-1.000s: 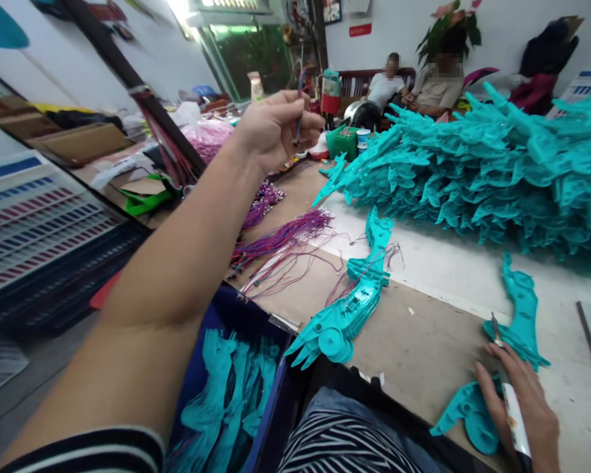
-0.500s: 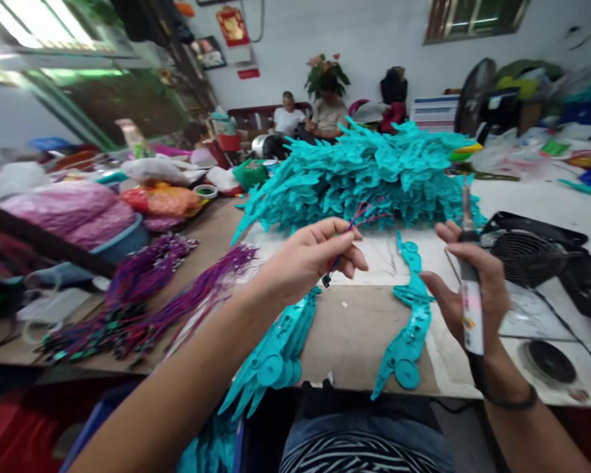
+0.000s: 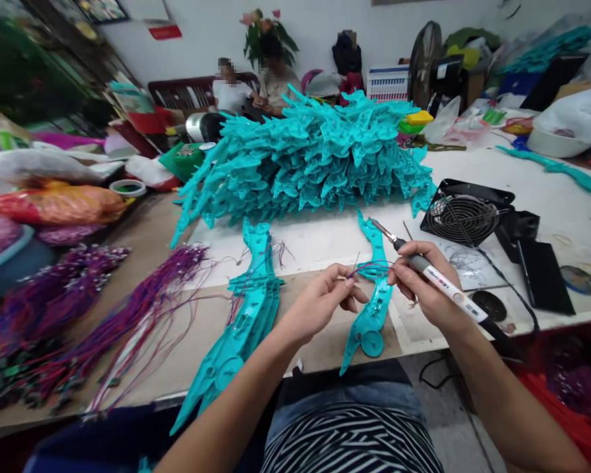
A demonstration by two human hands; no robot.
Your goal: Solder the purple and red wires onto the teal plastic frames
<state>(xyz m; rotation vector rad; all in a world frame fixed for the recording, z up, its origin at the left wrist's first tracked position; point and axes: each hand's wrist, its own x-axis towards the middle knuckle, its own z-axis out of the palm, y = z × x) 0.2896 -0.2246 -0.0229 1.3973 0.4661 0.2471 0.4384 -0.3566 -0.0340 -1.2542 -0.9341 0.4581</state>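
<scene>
Between the left hand [image 3: 325, 301] and right hand [image 3: 426, 289], thin wire [image 3: 372, 264] is pinched at both ends, partly screening a lone teal part [image 3: 377, 309]; the right also grips a soldering iron [image 3: 443, 284]. Leftward: stacked teal parts [image 3: 253, 309], wire bundles [image 3: 145, 305]. Beyond: a teal heap [image 3: 320, 161]; rightward, a black fan [image 3: 465, 217].

- The turquoise part [image 3: 373, 316] looked like smooth, glossy plastic.
- The soldering iron [image 3: 439, 282] had a smooth, plastic-looking handle [image 3: 456, 297] and a dull metal tip [image 3: 384, 230].
- The table [image 3: 320, 233] looked matt, its brown covering [image 3: 298, 289] like cardboard.
- The fan [image 3: 463, 220] looked like matt plastic.
</scene>
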